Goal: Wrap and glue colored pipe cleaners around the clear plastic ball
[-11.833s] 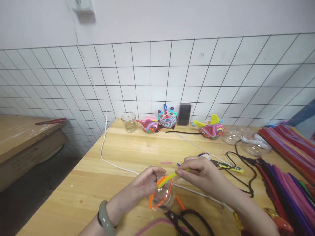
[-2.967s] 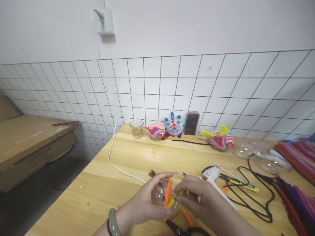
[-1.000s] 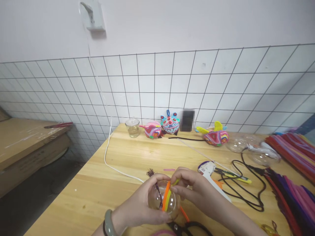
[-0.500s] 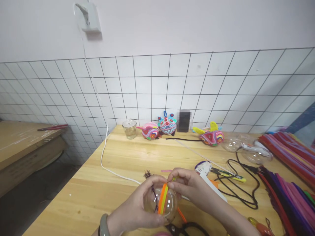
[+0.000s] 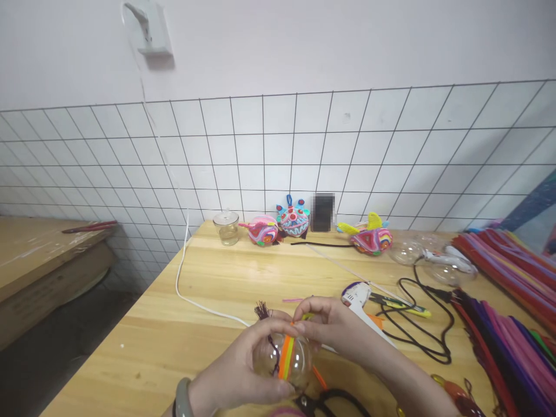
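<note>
No writing or brand reads anywhere here; on the left, the left hand (image 5: 243, 370) cups the clear plastic ball (image 5: 283, 360) just above the wooden table (image 5: 208, 289), fingers closed round it; orange and yellow pipe cleaners (image 5: 285, 358) band its middle; the right hand (image 5: 332, 324) pinches the yellow end at the top; a glue gun (image 5: 358, 296) lies just beside.

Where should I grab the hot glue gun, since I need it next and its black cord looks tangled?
Take the glue gun by its white body from the far side, above; it lies flat beside the right hand, nozzle end toward you and hidden.
</note>
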The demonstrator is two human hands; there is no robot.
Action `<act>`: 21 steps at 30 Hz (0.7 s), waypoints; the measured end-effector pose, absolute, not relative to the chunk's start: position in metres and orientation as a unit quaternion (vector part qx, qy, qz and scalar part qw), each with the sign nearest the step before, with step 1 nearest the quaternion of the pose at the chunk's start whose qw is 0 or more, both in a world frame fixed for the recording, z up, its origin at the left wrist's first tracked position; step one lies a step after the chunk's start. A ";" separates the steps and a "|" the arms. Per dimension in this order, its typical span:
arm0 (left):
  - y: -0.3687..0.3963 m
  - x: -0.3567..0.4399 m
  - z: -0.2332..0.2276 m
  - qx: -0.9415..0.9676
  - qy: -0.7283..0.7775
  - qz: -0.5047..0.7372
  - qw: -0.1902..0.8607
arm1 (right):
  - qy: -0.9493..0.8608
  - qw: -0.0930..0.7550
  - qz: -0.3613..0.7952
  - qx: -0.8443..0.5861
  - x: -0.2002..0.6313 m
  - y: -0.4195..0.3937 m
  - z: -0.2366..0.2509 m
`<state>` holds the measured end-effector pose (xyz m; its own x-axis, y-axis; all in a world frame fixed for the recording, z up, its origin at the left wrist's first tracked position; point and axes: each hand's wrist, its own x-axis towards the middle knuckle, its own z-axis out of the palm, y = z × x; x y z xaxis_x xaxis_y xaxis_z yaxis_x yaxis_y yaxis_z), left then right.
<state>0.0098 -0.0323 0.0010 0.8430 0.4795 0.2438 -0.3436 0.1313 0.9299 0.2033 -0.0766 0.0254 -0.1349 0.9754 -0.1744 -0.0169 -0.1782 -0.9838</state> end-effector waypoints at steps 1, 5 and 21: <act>-0.032 0.010 0.001 0.596 0.055 0.274 0.753 | -0.481 0.425 0.580 -0.502 0.204 -0.076 0.025; -0.030 0.008 -0.003 0.611 0.061 0.290 0.734 | -0.492 0.422 0.562 -0.514 0.207 -0.076 0.026; -0.045 0.001 0.011 0.766 0.148 0.332 0.530 | -0.475 0.453 0.560 -0.506 0.212 -0.075 0.031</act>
